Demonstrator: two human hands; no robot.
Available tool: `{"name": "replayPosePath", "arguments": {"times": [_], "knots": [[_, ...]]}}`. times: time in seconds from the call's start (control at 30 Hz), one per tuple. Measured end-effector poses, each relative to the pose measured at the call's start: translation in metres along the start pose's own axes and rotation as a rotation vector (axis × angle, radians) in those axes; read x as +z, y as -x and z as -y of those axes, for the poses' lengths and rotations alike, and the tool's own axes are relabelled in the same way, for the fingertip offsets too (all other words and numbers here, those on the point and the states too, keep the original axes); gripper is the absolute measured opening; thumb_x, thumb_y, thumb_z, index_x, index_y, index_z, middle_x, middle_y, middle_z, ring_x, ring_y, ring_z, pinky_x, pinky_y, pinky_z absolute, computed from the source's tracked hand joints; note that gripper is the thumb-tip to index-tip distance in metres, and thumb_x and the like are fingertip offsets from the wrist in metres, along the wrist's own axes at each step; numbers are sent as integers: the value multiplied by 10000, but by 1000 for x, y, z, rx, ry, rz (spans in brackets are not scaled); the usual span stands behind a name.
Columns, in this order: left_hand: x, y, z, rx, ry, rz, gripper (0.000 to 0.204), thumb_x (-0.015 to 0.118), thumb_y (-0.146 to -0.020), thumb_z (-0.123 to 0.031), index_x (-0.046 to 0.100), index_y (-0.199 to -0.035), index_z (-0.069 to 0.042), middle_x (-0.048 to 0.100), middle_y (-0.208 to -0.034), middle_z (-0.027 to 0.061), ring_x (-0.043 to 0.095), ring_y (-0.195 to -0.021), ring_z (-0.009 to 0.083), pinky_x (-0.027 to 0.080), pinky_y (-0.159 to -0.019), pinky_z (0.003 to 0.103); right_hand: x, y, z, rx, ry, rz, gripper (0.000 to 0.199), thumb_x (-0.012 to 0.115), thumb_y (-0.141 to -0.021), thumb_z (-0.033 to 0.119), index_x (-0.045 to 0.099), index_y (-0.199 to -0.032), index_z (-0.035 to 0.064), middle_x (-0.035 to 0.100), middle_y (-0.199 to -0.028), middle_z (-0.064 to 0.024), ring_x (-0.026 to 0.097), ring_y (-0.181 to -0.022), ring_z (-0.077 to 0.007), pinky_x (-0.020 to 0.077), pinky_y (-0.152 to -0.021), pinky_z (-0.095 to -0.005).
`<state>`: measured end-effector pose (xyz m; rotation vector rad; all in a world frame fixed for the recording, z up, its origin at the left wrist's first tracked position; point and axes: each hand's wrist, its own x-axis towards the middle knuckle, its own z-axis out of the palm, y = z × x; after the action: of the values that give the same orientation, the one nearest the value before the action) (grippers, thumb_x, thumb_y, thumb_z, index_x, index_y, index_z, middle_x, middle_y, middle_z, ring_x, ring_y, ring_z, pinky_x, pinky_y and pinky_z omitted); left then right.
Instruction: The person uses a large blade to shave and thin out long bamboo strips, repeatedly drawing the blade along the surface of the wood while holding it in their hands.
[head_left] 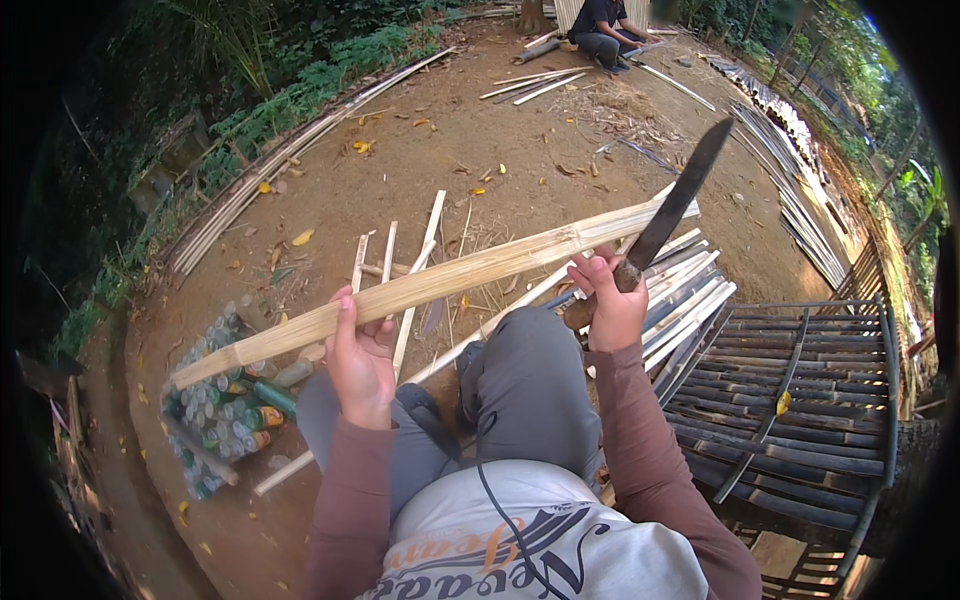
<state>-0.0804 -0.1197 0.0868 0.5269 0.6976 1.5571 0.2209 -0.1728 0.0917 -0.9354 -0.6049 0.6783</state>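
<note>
A long, pale split bamboo strip (470,268) lies slantwise in front of me, its right end raised farther away than its left. My left hand (360,360) grips the strip near its middle-left, thumb on the near face. In my right hand (612,308) is a machete (683,195), its dark blade pointing up and away to the right. The blade crosses in front of the strip's right end; whether they touch I cannot tell. Fingers of the right hand also reach the strip's lower edge.
Cut bamboo strips (690,290) are piled to the right, beside a bamboo slat bench (790,390). Several bottles (225,420) lie at lower left. Long bamboo poles (300,150) line the left side. Another person (605,35) crouches at the back.
</note>
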Motion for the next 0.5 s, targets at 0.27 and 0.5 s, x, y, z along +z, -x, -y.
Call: {"name": "replayPosePath", "arguments": {"times": [0.27, 0.5], "knots": [[-37, 67, 60, -333, -208, 45, 497, 658, -1104, -309, 513, -1497, -42, 706, -1190, 78, 719, -1017, 162, 598, -795, 297, -81, 2, -39, 173, -52, -179, 215, 750, -1014, 97, 548, -942, 120, 590, -855, -7, 587, -747, -134, 521, -716, -338], [-60, 100, 24, -601, -742, 728, 522, 781, -1011, -262, 622, -1458, -44, 683, -1336, 99, 656, -1105, 170, 536, -925, 310, -152, -38, -64, 285, 83, -218, 203, 749, -1018, 84, 579, -921, 136, 587, -794, 20, 564, -666, -107, 510, -677, -311]]}}
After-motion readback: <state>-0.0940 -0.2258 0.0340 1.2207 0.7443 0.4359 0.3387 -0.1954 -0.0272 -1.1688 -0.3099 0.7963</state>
